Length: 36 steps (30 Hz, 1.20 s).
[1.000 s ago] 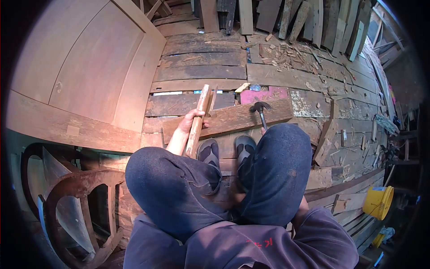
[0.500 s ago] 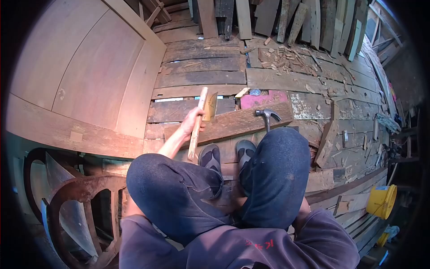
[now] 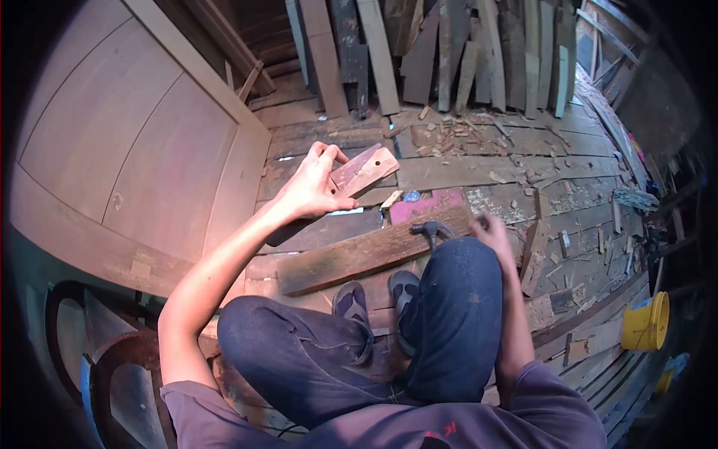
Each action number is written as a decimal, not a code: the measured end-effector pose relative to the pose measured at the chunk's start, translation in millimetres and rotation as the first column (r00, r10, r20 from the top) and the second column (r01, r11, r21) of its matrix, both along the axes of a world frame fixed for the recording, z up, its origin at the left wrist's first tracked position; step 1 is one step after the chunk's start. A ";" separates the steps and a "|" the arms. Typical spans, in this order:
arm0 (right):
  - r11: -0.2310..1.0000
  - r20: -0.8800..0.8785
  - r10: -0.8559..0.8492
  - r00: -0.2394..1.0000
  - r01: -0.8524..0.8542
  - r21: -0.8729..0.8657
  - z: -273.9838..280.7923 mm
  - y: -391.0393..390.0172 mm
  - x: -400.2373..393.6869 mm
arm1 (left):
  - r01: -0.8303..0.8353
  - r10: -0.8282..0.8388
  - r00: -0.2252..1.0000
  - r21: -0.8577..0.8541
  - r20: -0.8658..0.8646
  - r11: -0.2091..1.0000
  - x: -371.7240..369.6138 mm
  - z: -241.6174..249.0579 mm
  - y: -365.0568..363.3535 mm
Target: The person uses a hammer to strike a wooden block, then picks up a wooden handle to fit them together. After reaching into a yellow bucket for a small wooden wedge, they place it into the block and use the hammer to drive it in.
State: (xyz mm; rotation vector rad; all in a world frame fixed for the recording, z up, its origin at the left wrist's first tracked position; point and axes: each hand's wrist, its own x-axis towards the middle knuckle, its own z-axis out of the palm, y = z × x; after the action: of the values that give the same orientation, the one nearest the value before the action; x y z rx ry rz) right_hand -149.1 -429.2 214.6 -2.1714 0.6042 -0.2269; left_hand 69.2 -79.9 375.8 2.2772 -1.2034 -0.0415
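The left hand [image 3: 308, 188] has raised and turned the wooden piece [image 3: 366, 173], gripping it left of upper centre so a hole shows — while the right hand [image 3: 491, 233], loosely curled and seemingly empty, is beside the knee [image 3: 465, 280], leaving the hammer [image 3: 429, 228] ungripped — near centre.

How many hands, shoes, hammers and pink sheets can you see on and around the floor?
Hands: 2, the left hand holding wood and the right hand
Shoes: 2, the left shoe and the right shoe
Hammers: 1, the claw hammer
Pink sheets: 1, the pink sheet beyond the hammer
Total: 6
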 end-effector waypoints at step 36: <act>0.646 0.196 0.332 0.923 -0.374 0.666 197.5 94.6 95.9 | 0.075 -0.090 0.959 -0.066 -0.270 0.995 -9.4 26.0 -27.8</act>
State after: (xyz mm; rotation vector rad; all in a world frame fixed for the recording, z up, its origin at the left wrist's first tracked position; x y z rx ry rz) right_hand -53.2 -334.5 412.1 -1.4801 0.1585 0.1452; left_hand 59.7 -107.7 401.7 2.0905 -1.1373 -0.3390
